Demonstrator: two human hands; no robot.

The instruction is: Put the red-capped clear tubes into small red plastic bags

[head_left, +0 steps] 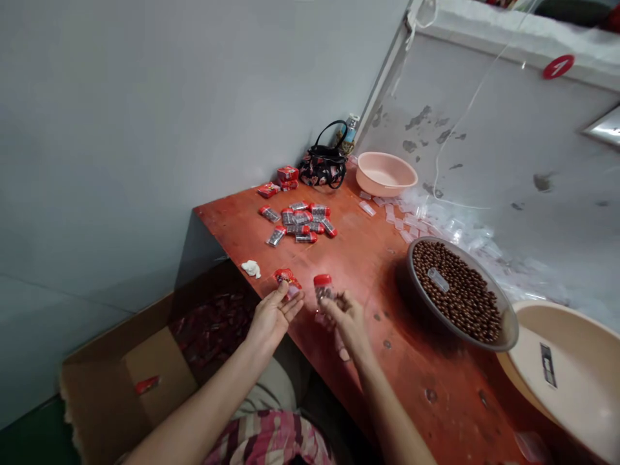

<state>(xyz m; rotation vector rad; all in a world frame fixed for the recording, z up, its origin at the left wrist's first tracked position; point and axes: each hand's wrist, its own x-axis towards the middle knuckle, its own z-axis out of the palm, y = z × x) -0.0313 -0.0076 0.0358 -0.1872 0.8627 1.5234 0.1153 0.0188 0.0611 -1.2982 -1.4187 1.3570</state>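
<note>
My left hand [277, 315] is closed with thumb and fingertips on a small red printed packet [287, 279], held over the table's near edge. In my right hand [346, 316] is a small clear container with a red cap [322, 284], cap end up, with dark brown balls inside. The two hands are a short distance apart. Beyond them lies a group of similar filled red-capped containers [303, 218]. A crumpled white tissue [250, 268] rests left of the packet.
A grey bowl [508, 323] of brown balls, with a clear container [438, 279] on top, stands right. Around it are a cream basin [581, 413], clear plastic pieces [460, 232] and a pink basin [386, 173]. Behind sits a handbag [323, 166]; below left, a cardboard box [106, 387].
</note>
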